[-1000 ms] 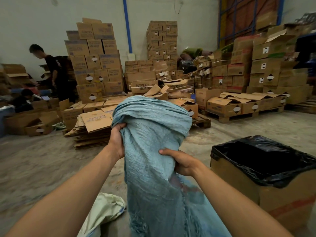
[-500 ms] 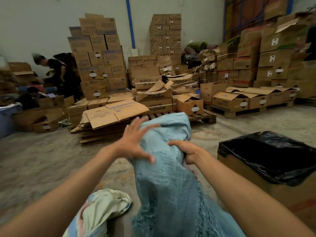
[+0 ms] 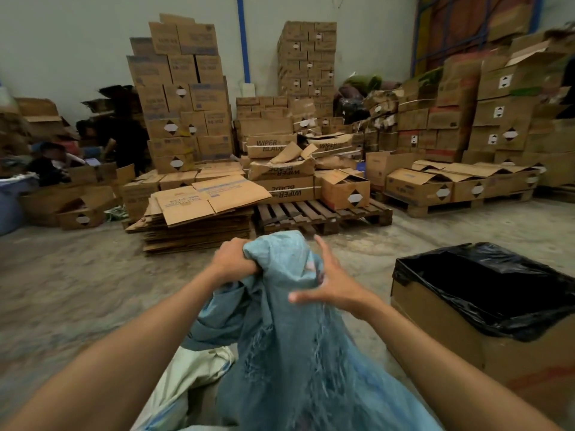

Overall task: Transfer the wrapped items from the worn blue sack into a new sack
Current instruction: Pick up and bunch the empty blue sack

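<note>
The blue sack (image 3: pixel 298 362) is woven, limp and frayed, rising crumpled between both arms. The left hand (image 3: pixel 231 259) grips a bunched fold at its top. The right hand (image 3: pixel 334 283) is spread, fingers straight, against the sack's right side. A pale sack (image 3: pixel 183 381) lies crumpled at lower left.

I am looking into a warehouse: stacked cardboard boxes (image 3: pixel 183 98) fill the upper half of the frame against a pale wall, wooden pallets (image 3: pixel 323 214) and flattened cartons (image 3: pixel 199 213) sit mid-frame on a bare concrete floor (image 3: pixel 68 287), with blue racking (image 3: pixel 417 35) at upper right.
</note>
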